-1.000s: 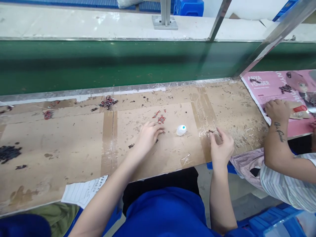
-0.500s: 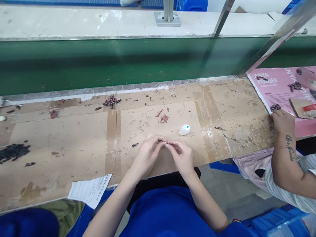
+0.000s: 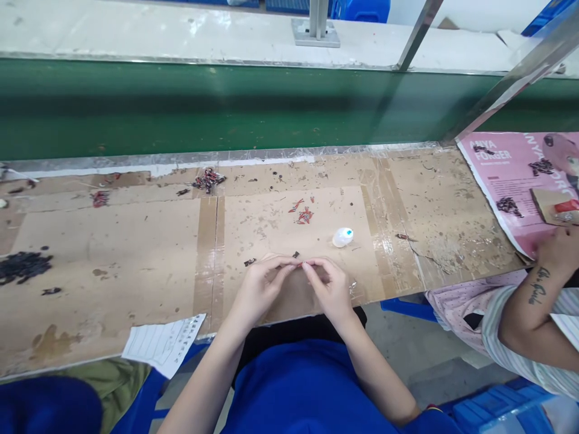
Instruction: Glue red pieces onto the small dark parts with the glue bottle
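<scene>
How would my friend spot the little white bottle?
Find the long brown cardboard work surface. Just beyond the person's right hand, near some small red pieces, is the bottle. It's whitish with a blue tip, and bigger than each red piece.

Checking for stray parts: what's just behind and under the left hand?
Just past the left hand, two small dark pieces lie on cardboard; anything beneath its palm is covered.
</scene>
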### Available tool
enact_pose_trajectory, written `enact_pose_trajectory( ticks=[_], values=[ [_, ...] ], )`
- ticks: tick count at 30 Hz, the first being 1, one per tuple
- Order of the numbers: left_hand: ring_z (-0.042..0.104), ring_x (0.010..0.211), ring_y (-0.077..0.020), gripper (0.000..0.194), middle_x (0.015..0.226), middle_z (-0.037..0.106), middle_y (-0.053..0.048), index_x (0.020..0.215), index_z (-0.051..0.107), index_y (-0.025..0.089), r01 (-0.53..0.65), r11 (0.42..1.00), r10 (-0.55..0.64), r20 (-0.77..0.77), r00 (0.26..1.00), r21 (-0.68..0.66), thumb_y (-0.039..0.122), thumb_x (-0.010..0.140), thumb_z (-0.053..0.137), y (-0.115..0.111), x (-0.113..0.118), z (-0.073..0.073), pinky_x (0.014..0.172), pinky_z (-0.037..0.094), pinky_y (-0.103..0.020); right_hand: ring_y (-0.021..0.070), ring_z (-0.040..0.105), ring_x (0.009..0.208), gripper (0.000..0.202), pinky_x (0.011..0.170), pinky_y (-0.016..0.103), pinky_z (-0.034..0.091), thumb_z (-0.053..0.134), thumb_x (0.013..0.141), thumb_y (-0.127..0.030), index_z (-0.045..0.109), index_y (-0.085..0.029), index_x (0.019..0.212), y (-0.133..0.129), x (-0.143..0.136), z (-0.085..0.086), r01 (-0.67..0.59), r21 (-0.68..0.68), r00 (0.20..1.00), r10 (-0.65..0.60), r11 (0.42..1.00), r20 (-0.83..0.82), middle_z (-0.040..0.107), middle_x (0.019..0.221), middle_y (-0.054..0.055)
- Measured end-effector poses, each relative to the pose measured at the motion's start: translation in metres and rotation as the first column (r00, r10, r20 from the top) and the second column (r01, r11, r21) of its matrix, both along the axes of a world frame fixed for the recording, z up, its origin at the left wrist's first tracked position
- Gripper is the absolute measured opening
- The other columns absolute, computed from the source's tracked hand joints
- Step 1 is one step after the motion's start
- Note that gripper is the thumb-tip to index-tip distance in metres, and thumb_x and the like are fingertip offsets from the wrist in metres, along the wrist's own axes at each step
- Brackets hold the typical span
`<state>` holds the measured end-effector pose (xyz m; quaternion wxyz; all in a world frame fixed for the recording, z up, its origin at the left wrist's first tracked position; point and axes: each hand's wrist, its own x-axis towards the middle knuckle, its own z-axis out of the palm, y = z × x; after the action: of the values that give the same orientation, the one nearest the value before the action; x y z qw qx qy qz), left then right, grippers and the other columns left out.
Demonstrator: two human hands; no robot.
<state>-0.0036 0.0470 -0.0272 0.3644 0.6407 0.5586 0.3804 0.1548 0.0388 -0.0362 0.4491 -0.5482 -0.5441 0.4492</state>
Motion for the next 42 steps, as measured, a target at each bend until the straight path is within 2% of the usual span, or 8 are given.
enact_pose_trajectory(
  ticks=[3,6,9,12,17,23,31,42],
  values=[
    [0.064,0.097,-0.0248,0.022,0.100,0.073,-0.008,0.101,0.071,0.021,-0.126,0.987,0.140,-0.152,0.978,0.098,0.033,0.084,0.064,0.000,0.000,-0.013,0.089,0.051,-0.040,0.0188,0.069,0.080,0.017,0.065,0.027,0.057,0.060,0.086,-0.033,0.070,-0.020,0.084,0.004,0.002,-0.002,0.056,-0.018,0.998,-0.056,0.998,0.021,0.072,0.086,0.006],
    [0.059,0.099,-0.0278,0.022,0.099,0.070,-0.009,0.098,0.072,0.020,-0.190,0.960,0.245,-0.285,0.927,0.207,0.035,0.082,0.067,0.000,0.007,-0.025,0.091,0.049,-0.044,0.0190,0.070,0.077,0.016,0.066,0.029,0.058,0.061,0.083,-0.032,0.070,-0.019,0.081,0.008,0.003,-0.004,0.105,-0.031,0.994,-0.105,0.994,0.015,0.073,0.084,0.007],
    [0.057,0.099,-0.0268,0.016,0.099,0.069,-0.009,0.092,0.073,0.022,-0.201,0.945,0.278,-0.308,0.910,0.259,0.031,0.087,0.061,0.001,0.016,-0.032,0.090,0.049,-0.043,0.0199,0.072,0.076,0.016,0.070,0.032,0.060,0.062,0.080,-0.033,0.071,-0.019,0.081,0.011,0.000,-0.005,0.103,-0.057,0.994,-0.104,0.993,-0.018,0.074,0.088,0.008],
    [0.058,0.096,-0.0251,0.017,0.097,0.070,-0.008,0.088,0.071,0.021,-0.199,0.950,0.259,-0.250,0.933,0.241,0.027,0.090,0.055,0.001,0.021,-0.033,0.089,0.049,-0.042,0.0219,0.074,0.079,0.017,0.076,0.035,0.062,0.065,0.076,-0.033,0.071,-0.018,0.080,0.014,-0.004,-0.005,0.103,-0.131,0.989,-0.116,0.986,-0.091,0.076,0.090,0.009],
    [0.065,0.084,-0.0205,0.015,0.086,0.071,-0.006,0.088,0.070,0.020,-0.206,0.974,0.212,-0.058,0.976,0.095,0.028,0.087,0.057,-0.002,0.019,-0.027,0.081,0.054,-0.036,0.0237,0.075,0.079,0.014,0.078,0.037,0.062,0.069,0.072,-0.033,0.068,-0.019,0.074,0.016,-0.006,-0.002,0.073,-0.208,0.970,-0.118,0.975,-0.214,0.078,0.084,0.008],
    [0.068,0.080,-0.0181,0.014,0.085,0.072,-0.005,0.087,0.072,0.021,-0.205,0.979,0.205,0.076,0.976,0.000,0.030,0.081,0.063,-0.007,0.017,-0.010,0.079,0.056,-0.032,0.0228,0.075,0.073,0.013,0.073,0.035,0.063,0.071,0.070,-0.031,0.068,-0.019,0.072,0.014,-0.004,0.005,0.068,-0.208,0.972,-0.112,0.976,-0.206,0.078,0.079,0.007],
    [0.069,0.080,-0.0186,0.017,0.085,0.074,-0.005,0.085,0.073,0.021,-0.203,0.977,0.210,0.156,0.965,-0.065,0.034,0.078,0.065,-0.012,0.017,0.002,0.079,0.057,-0.033,0.0227,0.075,0.077,0.013,0.074,0.035,0.063,0.073,0.069,-0.031,0.070,-0.019,0.069,0.011,-0.003,0.017,0.006,-0.205,0.963,-0.061,0.979,-0.262,0.078,0.082,0.007],
    [0.069,0.082,-0.0191,0.015,0.085,0.074,-0.006,0.083,0.073,0.020,-0.169,0.979,0.188,0.185,0.965,-0.115,0.032,0.077,0.067,-0.014,0.017,0.004,0.081,0.057,-0.034,0.0230,0.075,0.078,0.008,0.078,0.037,0.063,0.072,0.069,-0.028,0.072,-0.020,0.066,0.011,0.003,0.021,-0.042,-0.213,0.975,-0.006,0.976,-0.223,0.078,0.081,0.006]
  ],
)
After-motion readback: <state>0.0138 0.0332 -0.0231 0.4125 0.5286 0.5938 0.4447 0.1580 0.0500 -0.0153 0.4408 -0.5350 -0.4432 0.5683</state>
